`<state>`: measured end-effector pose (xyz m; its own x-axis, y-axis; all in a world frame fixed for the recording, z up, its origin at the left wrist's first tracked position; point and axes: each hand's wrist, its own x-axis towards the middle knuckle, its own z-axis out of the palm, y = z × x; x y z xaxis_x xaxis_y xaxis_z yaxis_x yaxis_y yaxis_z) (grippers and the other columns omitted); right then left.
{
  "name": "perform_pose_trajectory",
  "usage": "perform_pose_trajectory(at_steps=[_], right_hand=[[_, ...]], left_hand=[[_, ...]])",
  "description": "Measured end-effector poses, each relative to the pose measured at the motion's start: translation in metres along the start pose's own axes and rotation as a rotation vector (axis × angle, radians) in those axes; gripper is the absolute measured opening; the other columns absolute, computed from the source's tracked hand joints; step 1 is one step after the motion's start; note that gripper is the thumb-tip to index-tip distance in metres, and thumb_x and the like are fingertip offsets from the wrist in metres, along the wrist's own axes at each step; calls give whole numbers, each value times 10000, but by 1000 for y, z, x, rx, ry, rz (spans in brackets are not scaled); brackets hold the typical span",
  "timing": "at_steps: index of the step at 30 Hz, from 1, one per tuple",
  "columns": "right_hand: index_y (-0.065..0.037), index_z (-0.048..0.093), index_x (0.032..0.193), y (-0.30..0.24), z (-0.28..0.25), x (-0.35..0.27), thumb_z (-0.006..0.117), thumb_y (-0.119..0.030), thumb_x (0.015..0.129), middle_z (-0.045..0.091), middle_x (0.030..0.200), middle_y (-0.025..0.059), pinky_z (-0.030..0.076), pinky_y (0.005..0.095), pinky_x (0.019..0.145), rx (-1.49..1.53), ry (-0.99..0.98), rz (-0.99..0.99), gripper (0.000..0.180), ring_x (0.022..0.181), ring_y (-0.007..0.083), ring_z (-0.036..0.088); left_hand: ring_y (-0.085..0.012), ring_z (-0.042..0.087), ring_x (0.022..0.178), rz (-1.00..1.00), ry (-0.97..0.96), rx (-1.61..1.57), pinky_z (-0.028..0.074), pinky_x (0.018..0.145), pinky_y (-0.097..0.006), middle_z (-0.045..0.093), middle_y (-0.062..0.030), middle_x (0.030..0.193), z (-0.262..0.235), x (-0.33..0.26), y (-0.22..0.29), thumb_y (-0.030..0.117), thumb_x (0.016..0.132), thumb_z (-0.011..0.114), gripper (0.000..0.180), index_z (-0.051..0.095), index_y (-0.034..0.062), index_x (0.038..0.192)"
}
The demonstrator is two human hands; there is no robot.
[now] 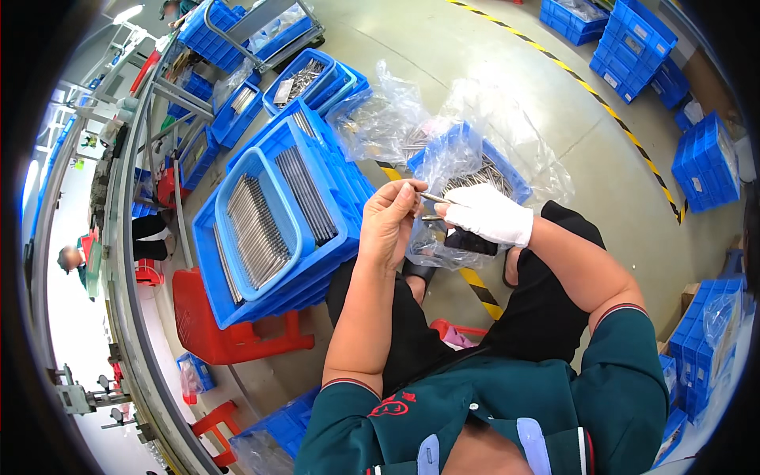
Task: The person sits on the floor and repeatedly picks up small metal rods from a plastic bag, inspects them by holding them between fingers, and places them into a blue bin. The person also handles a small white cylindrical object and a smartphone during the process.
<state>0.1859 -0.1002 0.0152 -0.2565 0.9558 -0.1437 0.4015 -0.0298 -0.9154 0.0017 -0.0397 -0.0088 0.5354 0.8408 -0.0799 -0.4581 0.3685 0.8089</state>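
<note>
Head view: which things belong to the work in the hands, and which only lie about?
In use: thin metal rod, bare left hand, white-gloved right hand, plastic-lined blue crate of rods.

Lying about: red plastic stool, stacked blue crates, black-yellow floor tape.

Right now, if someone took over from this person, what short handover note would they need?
Left hand: bare, fingers pinch a thin metal rod.
Right hand: in a white glove, meets the rod's other end and holds a dark object underneath.
Loose rods fill the plastic-lined blue bin ahead.
Done: rods lie in neat rows in the blue trays on the red stool.
Left: the lined bin looks far from empty.
</note>
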Motion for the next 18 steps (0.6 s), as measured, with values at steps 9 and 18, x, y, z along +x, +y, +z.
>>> perform_pose_trajectory(at_steps=[9, 18], right_hand=[[-20, 606, 832, 4, -1, 1, 497, -389, 914, 624, 729, 108, 462, 323, 656, -26, -34, 23, 393, 683, 221, 597], [-34, 614, 876, -1, -4, -3, 511, -419, 897, 632, 752, 131, 457, 348, 645, -115, -53, -25, 399, 698, 249, 605]], left_hand=[[-128, 562, 688, -9, -24, 100, 439, 690, -265, 637, -71, 792, -7, 2, -6, 167, 879, 631, 225, 632, -39, 970], [-146, 611, 751, -75, -70, 126, 463, 722, -265, 665, -94, 842, -10, -1, -3, 109, 849, 656, 208, 636, -35, 996]])
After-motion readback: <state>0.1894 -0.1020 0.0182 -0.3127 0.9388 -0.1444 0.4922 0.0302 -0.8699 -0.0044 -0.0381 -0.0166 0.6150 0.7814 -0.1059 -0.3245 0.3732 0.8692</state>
